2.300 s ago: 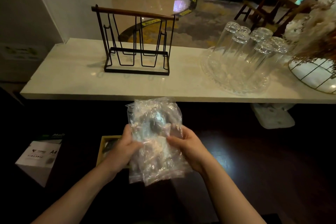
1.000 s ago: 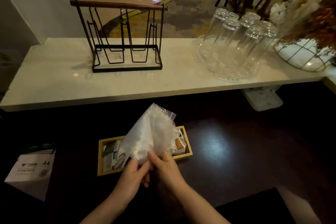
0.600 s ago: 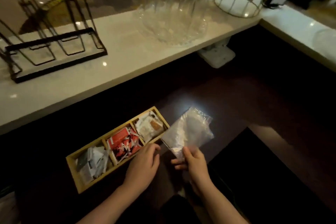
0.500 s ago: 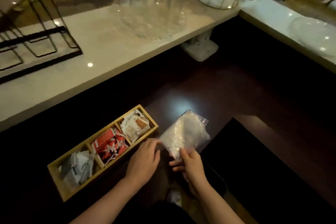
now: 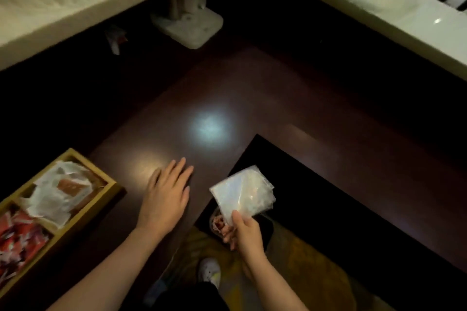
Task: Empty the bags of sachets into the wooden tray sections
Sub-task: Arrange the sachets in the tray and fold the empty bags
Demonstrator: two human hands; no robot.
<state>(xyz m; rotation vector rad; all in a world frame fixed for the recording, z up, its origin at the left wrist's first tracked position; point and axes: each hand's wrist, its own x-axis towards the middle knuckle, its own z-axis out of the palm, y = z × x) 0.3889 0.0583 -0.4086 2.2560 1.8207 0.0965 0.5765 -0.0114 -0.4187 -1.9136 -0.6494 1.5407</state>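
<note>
1. Clear bags (image 5: 242,190): folded, seemingly empty; off the counter's inner corner, right of the tray.
2. Right hand (image 5: 243,233): pinches their lower edge.
3. Left hand (image 5: 165,197): nearer the tray, fingers straight, flat on the dark counter (image 5: 252,88).
4. Wooden tray (image 5: 111,190): far left, sachets (image 5: 54,197) filling visible sections.

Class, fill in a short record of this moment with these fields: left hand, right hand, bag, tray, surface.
left hand: left hand lies flat, fingers straight, on the dark tabletop
right hand: right hand pinches the clear plastic bag by a lower corner
bag: looks flat and empty, held past the table's edge
tray: wooden tray at left; white sachets in the end section, red sachets in the next
surface: glossy, with a light glare
</note>
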